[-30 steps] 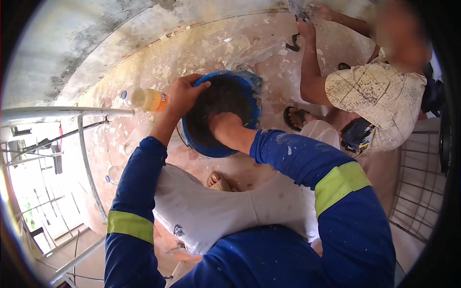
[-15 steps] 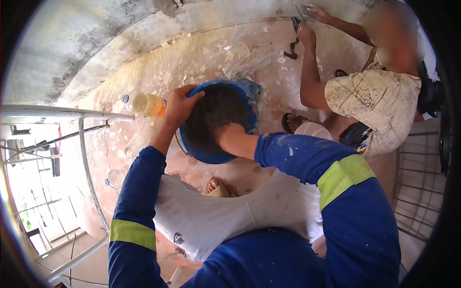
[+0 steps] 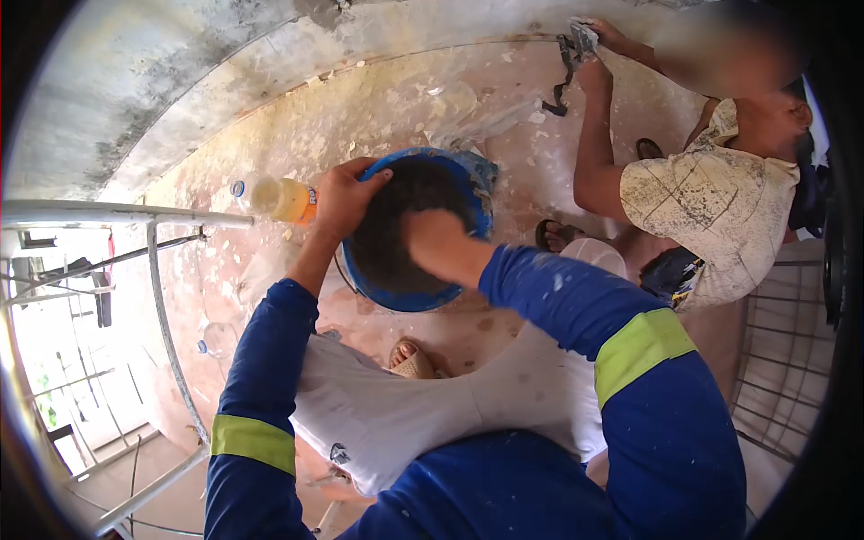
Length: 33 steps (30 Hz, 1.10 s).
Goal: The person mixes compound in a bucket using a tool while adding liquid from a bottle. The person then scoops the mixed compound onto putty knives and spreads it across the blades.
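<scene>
Gripping bucket rim [image 3: 412, 303] with left hand [image 3: 346, 200], reaching inside to dark mix [image 3: 382, 241] with right hand [image 3: 438, 241]; cannot tell if clenched or loose

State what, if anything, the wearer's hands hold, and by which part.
The left hand holds the blue bucket by its rim; whether the right hand holds anything cannot be told.

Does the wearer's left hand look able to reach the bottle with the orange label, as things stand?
Probably yes: the bottle appears close beside the left hand, with nothing visible between. That hand holds the blue bucket by its rim, though, so it would likely let go first.
</scene>
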{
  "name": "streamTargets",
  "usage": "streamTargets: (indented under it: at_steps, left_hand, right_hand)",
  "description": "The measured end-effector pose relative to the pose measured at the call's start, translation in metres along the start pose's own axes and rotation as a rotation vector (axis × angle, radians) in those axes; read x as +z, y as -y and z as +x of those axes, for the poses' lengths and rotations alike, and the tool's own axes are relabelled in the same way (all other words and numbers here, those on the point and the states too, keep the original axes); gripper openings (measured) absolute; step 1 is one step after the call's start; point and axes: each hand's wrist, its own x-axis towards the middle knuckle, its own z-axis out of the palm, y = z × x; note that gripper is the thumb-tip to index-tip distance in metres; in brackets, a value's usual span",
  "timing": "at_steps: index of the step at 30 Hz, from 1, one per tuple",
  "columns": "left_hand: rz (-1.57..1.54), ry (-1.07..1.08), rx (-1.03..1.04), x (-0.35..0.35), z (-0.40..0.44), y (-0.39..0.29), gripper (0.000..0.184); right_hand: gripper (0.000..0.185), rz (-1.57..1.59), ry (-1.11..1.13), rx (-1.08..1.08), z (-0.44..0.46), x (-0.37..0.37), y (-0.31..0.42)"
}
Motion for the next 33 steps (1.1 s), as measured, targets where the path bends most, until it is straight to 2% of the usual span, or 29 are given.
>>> streamTargets:
  at_steps: [3,5,7,9,11,14,16,18,21,24,27,29,32,33]
  left_hand:
    - [0.167,-0.062,0.024,-0.007,-0.005,-0.004,0.032]
    - [0.097,-0.076,-0.002,-0.010,-0.012,-0.005,0.033]
    - [0.059,-0.096,0.006,-0.010,-0.011,0.003,0.034]
    - [0.054,-0.113,0.035,-0.014,-0.009,0.019,0.035]
    - [0.095,-0.128,0.019,-0.014,-0.010,0.010,0.035]
    - [0.104,-0.123,-0.004,-0.014,-0.014,0.003,0.035]
    - [0.084,-0.118,-0.002,-0.010,-0.011,0.004,0.035]
    - [0.062,-0.112,0.005,-0.004,-0.008,0.010,0.035]
    - [0.043,-0.096,0.035,0.003,-0.008,0.006,0.035]
    - [0.135,-0.136,0.000,0.002,-0.010,-0.004,0.034]
    - [0.160,-0.166,0.010,-0.001,-0.004,0.005,0.035]
    - [0.169,-0.172,0.019,-0.002,-0.001,0.003,0.034]
    - [0.207,-0.162,0.025,0.002,-0.008,-0.007,0.033]
    - [0.223,-0.156,0.031,0.001,-0.010,-0.013,0.033]
  right_hand:
    - [0.021,-0.122,-0.150,0.078,0.009,0.071,0.031]
    - [0.021,-0.086,-0.081,0.122,0.008,0.086,0.033]
    - [0.021,-0.101,-0.036,0.016,-0.006,0.072,0.022]
    - [0.020,-0.159,-0.005,-0.233,-0.047,0.041,-0.006]
    - [0.018,-0.196,0.073,-0.198,-0.058,-0.005,-0.016]
    - [0.015,-0.210,-0.104,-0.075,-0.059,-0.039,-0.025]
    - [0.014,-0.256,-0.136,-0.021,-0.039,-0.046,-0.037]
    - [0.013,-0.289,-0.181,0.115,-0.020,-0.030,-0.038]
    - [0.015,-0.112,-0.180,0.005,-0.036,0.020,-0.022]
    - [0.022,-0.071,0.006,-0.150,-0.047,0.029,-0.011]
    - [0.025,-0.215,0.258,-0.160,-0.060,-0.053,0.006]
    - [0.021,-0.340,0.155,-0.129,-0.056,-0.073,0.001]
    - [0.018,-0.409,-0.124,0.036,-0.019,-0.079,-0.021]
    - [0.018,-0.479,-0.079,0.024,-0.012,-0.071,-0.025]
